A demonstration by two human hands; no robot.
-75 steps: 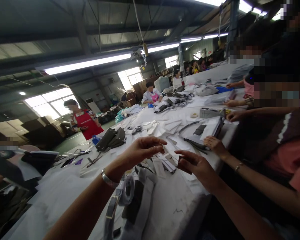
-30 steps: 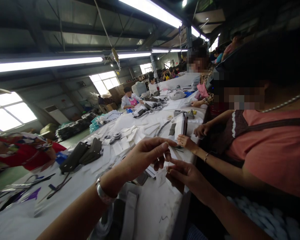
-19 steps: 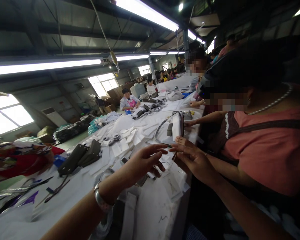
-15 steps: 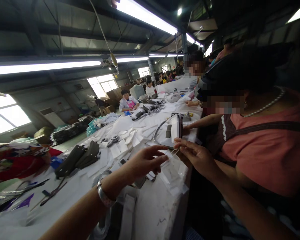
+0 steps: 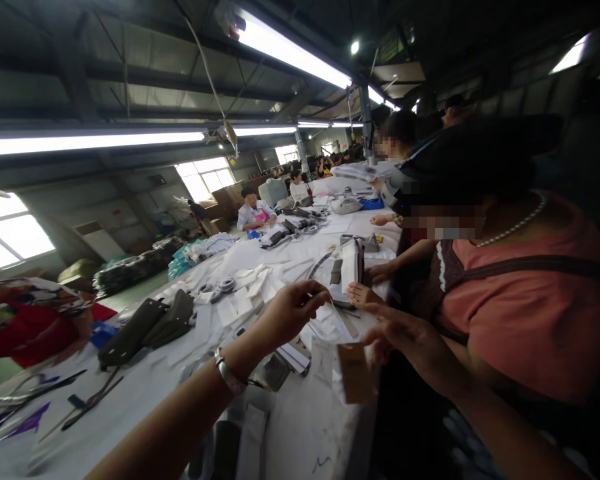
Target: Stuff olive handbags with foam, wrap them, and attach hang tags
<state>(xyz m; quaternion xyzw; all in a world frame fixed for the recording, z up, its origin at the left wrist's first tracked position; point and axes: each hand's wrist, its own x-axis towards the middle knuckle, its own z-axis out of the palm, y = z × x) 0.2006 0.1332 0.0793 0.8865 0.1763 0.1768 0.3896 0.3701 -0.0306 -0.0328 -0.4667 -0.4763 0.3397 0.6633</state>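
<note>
My left hand (image 5: 300,310) is held over the table, with thumb and forefinger pinched around a thin pale cord (image 5: 334,308). The cord runs down to the right from the fingertips. Lower and to the right, my right hand (image 5: 405,337) has its fingers apart and slightly blurred. Its fingertips are at the upper right corner of a brown card (image 5: 356,373); whether they touch it I cannot tell. Beside the card lie clear and whitish sheets (image 5: 325,363). Just beyond my right hand, a co-worker's hand (image 5: 363,295) rests against a white, dark-edged item (image 5: 351,263).
A long white-covered table (image 5: 305,453) holds scattered white papers (image 5: 235,303), dark green pouches (image 5: 170,320) and grey coils (image 5: 225,287). Close on the right sits a co-worker in a pink top (image 5: 520,300). Another person in red (image 5: 30,327) is across the table at left.
My right hand has moved down, away from my left hand and the pale loop. My left fingers have closed into a pinch. The brown card now shows beside my right hand.
</note>
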